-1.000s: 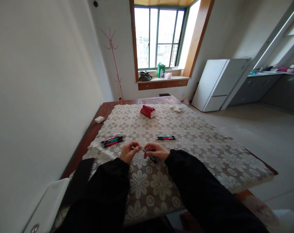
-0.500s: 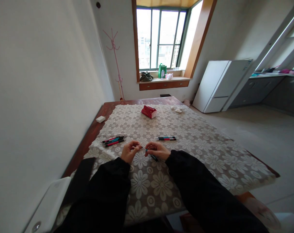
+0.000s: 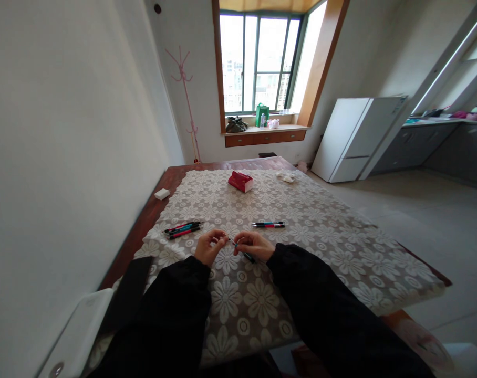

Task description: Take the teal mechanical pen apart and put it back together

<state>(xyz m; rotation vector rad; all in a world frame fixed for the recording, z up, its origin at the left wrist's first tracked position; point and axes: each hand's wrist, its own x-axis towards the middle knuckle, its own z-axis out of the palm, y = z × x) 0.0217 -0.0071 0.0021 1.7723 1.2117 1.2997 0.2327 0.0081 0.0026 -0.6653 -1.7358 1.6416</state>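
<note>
My right hand (image 3: 252, 244) grips a teal and black pen (image 3: 247, 256) just above a lace flower-pattern tablecloth (image 3: 325, 231). Its tip points left toward my left hand (image 3: 209, 246), whose fingers pinch something small at that tip; what it is I cannot make out. A bundle of red, teal and black pens (image 3: 182, 229) lies left of my left hand. Two more pens (image 3: 268, 224) lie side by side beyond my right hand. Both arms wear black sleeves.
A red box (image 3: 240, 181) and crumpled white paper (image 3: 286, 177) lie at the table's far end. A small white block (image 3: 162, 193) sits on the bare wood at left. A dark flat object (image 3: 126, 294) and a white device (image 3: 76, 336) are near left. A white fridge (image 3: 352, 136) stands at right.
Both hands stay close together at the pen, with only small finger shifts. The view wobbled slightly.
</note>
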